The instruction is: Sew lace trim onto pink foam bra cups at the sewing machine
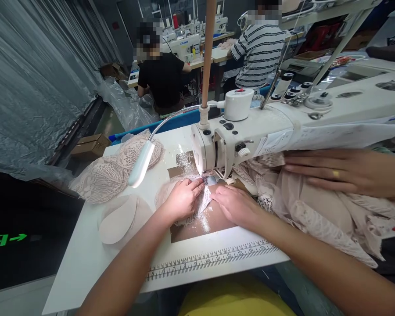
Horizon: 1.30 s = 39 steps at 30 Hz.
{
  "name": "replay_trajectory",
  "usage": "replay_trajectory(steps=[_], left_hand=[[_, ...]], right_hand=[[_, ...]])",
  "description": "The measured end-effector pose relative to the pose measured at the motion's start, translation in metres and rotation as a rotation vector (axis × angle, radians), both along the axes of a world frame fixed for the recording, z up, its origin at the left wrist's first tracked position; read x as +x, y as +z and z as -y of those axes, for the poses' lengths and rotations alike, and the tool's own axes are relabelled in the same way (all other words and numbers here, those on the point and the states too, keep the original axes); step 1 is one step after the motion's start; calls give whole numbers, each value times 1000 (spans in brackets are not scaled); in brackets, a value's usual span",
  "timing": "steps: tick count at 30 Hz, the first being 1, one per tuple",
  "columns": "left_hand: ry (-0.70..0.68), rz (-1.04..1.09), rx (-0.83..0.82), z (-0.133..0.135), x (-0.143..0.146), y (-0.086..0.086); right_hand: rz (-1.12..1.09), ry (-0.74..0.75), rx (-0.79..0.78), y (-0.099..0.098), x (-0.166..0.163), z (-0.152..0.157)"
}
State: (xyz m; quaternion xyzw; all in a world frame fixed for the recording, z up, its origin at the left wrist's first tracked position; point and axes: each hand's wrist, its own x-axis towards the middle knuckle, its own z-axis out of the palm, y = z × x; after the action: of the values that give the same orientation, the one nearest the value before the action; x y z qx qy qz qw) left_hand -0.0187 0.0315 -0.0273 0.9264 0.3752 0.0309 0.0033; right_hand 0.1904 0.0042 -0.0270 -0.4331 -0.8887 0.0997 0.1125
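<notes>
A beige lace piece (202, 199) lies under the needle area of a white sewing machine (213, 145). My left hand (184, 199) is closed on this lace from the left, its fingertips close to the presser foot. On the other side, my right hand (233, 204) pinches the lace's right edge between thumb and fingers. Part of the lace is hidden beneath my left hand. The sewing bed around it is covered with brown tape (187, 232).
Lace cups (108, 177) and round beige pieces (118, 221) lie left, near a lamp (141, 164). Another person's hand (345, 171) rests on a lace pile (316, 202) at right. A ruler strip (213, 261) runs along the front. Two people sit beyond.
</notes>
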Motion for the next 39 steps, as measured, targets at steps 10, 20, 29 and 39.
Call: replay_trajectory(steps=[10,20,29,39], left_hand=[[-55,79,-3,15,1,2],[-45,116,-17,-2,-4,-3],[-15,141,-14,-17,-7,-5],[-6,133,29,-16,-8,-9]], right_hand=[[14,37,145,-16,3,0],[17,-5,134,-10,-2,-10],[-85,-67,112,-14,-1,-12],[-158,-99,60,-14,-1,-12]])
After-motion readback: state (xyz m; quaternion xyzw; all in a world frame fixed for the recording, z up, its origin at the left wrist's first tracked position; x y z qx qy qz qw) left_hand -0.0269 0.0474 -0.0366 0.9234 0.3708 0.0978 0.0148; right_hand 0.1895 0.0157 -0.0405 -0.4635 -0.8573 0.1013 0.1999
